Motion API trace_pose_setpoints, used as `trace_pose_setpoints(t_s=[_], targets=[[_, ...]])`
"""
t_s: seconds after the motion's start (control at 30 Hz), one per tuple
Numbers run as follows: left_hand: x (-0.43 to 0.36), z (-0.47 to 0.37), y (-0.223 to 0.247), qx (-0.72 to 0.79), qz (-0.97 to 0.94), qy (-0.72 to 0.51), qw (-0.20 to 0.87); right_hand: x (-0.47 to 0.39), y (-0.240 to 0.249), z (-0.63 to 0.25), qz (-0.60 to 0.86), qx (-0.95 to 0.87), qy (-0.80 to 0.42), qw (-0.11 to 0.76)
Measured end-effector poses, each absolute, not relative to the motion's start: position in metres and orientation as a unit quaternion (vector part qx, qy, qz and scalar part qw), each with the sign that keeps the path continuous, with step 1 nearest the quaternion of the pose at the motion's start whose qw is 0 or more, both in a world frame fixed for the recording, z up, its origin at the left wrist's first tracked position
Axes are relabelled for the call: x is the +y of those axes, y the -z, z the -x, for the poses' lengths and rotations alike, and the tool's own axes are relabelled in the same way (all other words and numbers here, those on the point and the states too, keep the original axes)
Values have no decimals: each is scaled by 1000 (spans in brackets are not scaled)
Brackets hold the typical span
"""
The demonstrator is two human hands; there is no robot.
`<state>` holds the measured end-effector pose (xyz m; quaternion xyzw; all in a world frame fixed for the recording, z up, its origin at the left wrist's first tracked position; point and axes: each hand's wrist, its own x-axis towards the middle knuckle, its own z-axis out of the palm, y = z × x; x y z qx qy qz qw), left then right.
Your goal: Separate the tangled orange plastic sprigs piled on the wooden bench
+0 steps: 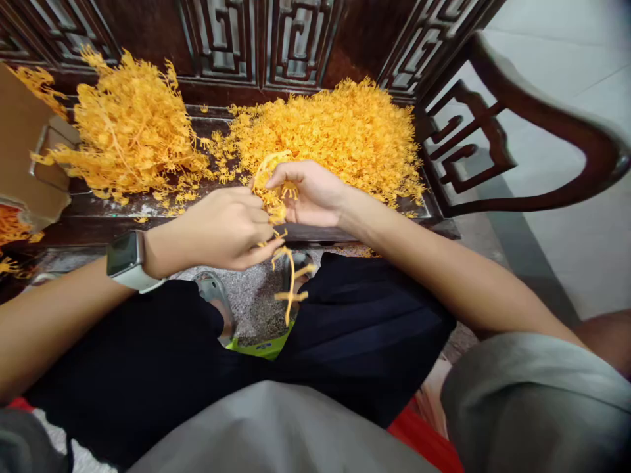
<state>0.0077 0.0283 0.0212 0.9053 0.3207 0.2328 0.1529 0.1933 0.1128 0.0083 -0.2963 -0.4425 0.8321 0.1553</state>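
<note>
My left grip (224,226) is curled closed beside the bunched yellow cluster (277,211); its fingertips are partly hidden, so I cannot tell exactly what they pinch. A branching stem (290,289) trails from under its lower fingers and hangs in the gap between my knees. My right grip (315,190) faces it, palm half open, thumb and bent fingers closed lightly around the cluster, just in front of the worktop (93,230).

The cluster looks like thin moulded plastic, and I judge it very light and springy, soft enough to bend yet likely to snap at its narrow joints. The thicker stem seems the surest place to hold; the fine curved prongs would probably catch on one another and bend under pressure. The surface looks smooth but not slick.

Beyond my left grip stands a tangled mound (133,125), loose and airy, with long stems running through it. Straight beyond my right grip spreads a denser heap (335,138) of small, many-legged pieces, some strewn towards the mound. The worktop is dark, glossy wood with pale dust; behind it rises a lattice panel (221,39) of angular carving. Far left of my grips, a cardboard box (24,125) has a torn lower edge.
</note>
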Motion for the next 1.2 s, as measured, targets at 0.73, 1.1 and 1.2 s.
trace_pose_setpoints(t_s=[0.73, 1.1, 1.2], targets=[[-10, 16, -17, 174, -966, -181, 54, 95, -11, -239, 186, -526, -820, 129], [6, 46, 6, 284, -946, -152, 25, 126, -5, -260, 331, -496, -763, 248], [11, 44, -2, 304, -936, -180, -1, 131, -14, -261, 332, -498, -750, 282]])
